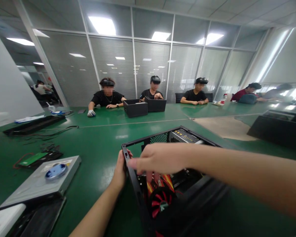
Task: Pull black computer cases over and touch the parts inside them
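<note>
An open black computer case (136, 192) lies tilted across the green table in front of me. My left hand (120, 169) grips its left edge, with the fingertips showing on the inside of the frame. Over the case reaches my right hand (160, 159), slightly blurred, thumb stretched toward that edge and fingers hanging down apart; I see nothing held in it. Below those fingers sits a graphics card (166, 182) with flame-coloured markings and a red fan (162, 201). A labelled power supply (184, 135) shows at the far corner. My right forearm hides much of the interior.
At left, a silver metal box (37, 184) carries a blue round tin (56, 171), near a green circuit board (34, 159). Across the table, several people sit by two black cases (135, 108). Another black case (277, 130) stands at right. A cable (64, 130) lies at far left.
</note>
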`<state>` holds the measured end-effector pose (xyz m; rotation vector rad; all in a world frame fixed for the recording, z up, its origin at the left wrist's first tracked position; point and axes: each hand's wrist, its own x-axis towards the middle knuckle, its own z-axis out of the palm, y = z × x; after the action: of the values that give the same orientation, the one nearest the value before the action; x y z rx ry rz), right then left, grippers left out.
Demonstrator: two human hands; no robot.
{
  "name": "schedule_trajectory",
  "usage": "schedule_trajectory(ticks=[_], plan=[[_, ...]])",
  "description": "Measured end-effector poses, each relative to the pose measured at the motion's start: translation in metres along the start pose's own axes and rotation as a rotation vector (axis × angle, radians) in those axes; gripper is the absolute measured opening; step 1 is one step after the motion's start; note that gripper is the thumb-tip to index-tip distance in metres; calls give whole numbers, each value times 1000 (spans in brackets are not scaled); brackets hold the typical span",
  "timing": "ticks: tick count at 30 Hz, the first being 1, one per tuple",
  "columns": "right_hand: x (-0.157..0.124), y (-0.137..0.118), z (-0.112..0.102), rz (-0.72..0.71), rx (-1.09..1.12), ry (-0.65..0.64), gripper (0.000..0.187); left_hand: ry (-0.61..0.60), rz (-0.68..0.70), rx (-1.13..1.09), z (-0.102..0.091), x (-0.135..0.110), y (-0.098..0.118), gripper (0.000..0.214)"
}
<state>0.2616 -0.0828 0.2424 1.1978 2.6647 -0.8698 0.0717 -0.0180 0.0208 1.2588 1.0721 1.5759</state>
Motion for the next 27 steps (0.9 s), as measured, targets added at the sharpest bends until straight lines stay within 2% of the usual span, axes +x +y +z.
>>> schedule_trajectory(ticks=[2, 4, 7, 10, 12, 14, 17, 20, 22, 24, 27], plan=[[5, 28, -13, -48, -71, 144, 37, -25, 6, -15, -2, -1, -3, 48], [9, 54, -9, -66, -239, 242, 24, -56, 15, -38, -4, -2, -7, 47], [18, 81, 21, -2, -330, 162, 17, -58, 14, -73, -6, -2, -9, 49], [26, 95, 53, 33, -337, 57, 25, -58, 4, -85, -7, -2, -10, 49], [30, 99, 63, 33, -289, -1, 36, -78, -8, -90, -8, -2, -11, 47], [32, 101, 63, 74, -253, -44, 39, -90, -11, -98, -9, -3, -12, 46], [32, 101, 50, 146, -173, -80, 39, -82, 10, -80, -7, -4, -10, 44], [27, 97, 35, 138, 8, -150, 56, -76, 4, -76, -5, -6, -6, 42], [22, 93, 28, 123, 95, -157, 59, -84, 0, -103, -3, -6, -5, 42], [16, 88, 24, 99, 108, -53, 52, -79, 10, -111, -3, -6, -7, 42], [9, 78, 16, 37, -5, 236, 33, -54, 49, -80, -2, -6, -12, 41]])
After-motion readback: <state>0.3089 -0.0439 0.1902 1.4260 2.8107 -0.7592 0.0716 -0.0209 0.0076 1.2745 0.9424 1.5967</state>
